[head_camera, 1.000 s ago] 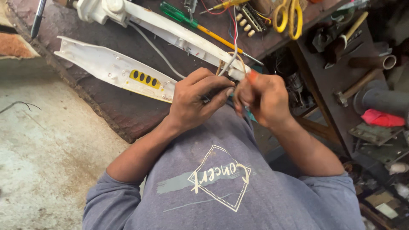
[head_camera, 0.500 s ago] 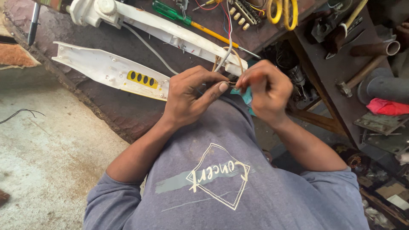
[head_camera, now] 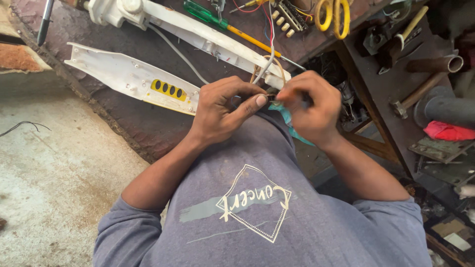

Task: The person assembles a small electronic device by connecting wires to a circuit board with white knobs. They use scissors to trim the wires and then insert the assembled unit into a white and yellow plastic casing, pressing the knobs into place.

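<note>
The left hand (head_camera: 225,111) and the right hand (head_camera: 310,106) meet just above the person's chest, over the near edge of a dark, worn wooden workbench (head_camera: 123,123). Both are closed in a pinch: the left thumb and forefinger press on a small dark part (head_camera: 271,97) held between the two hands, and the right hand's fingers curl tightly around the same part from the other side. What the part is cannot be made out, since the fingers cover most of it. A bundle of thin wires, grey, red and tan (head_camera: 269,54), runs up from the pinched spot towards the bench top. A strip of teal-coloured material (head_camera: 292,126) hangs below the right hand, against the person's grey printed shirt (head_camera: 252,212).

Just beside the left hand lies a long white plastic casing half with a yellow panel of four dark oval holes (head_camera: 133,79). Beyond it lies a second long white plastic casing piece (head_camera: 198,32), with a thin grey cable (head_camera: 175,52) running between the two. A screwdriver with a green and yellow handle (head_camera: 227,24) lies across the upper casing. Yellow-handled scissors (head_camera: 334,17) rest further back. On the right, well apart from the hands, a wooden-handled hammer (head_camera: 415,94) lies on a darker shelf near a rusty metal pipe (head_camera: 435,64) and a red cloth (head_camera: 448,131).
</note>
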